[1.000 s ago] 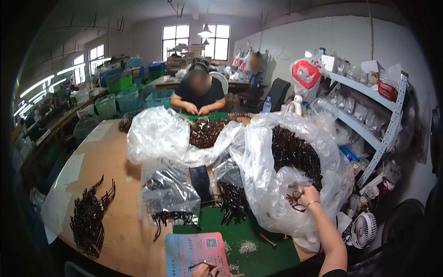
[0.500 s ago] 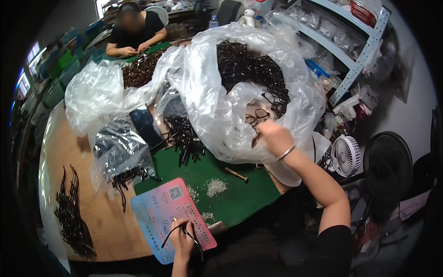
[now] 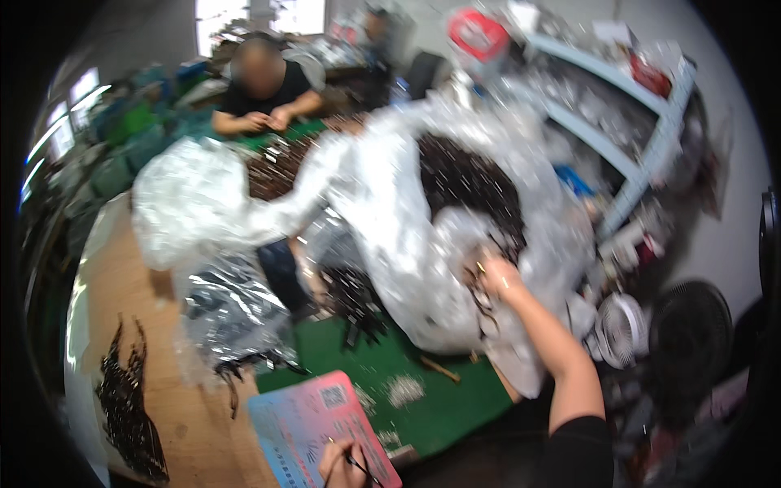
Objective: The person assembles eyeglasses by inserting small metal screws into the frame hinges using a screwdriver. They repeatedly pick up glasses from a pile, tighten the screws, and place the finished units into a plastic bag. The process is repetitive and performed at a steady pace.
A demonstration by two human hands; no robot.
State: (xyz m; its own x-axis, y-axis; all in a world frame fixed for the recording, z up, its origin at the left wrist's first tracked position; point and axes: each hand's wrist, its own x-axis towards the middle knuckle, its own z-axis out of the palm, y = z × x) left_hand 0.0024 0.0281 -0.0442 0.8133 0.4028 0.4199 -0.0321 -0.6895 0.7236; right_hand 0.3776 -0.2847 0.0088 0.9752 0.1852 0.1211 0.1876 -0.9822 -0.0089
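- The right hand (image 3: pixel 500 279) is reaching into a large, cloudy-clear plastic bag (image 3: pixel 389 236); a thin brown eyeglass frame (image 3: pixel 473 279) is lying just left of its fingertips, long axis running downward. Blur is hiding whether they are gripping it.
- The left hand (image 3: pixel 340 465), farther off, is pinching a thin black eyeglass frame (image 3: pixel 355 462) above a blue-and-pink rectangular mat (image 3: pixel 281 419).
- The large bag is holding heaped, glossy dark-brown frames (image 3: pixel 465 175).
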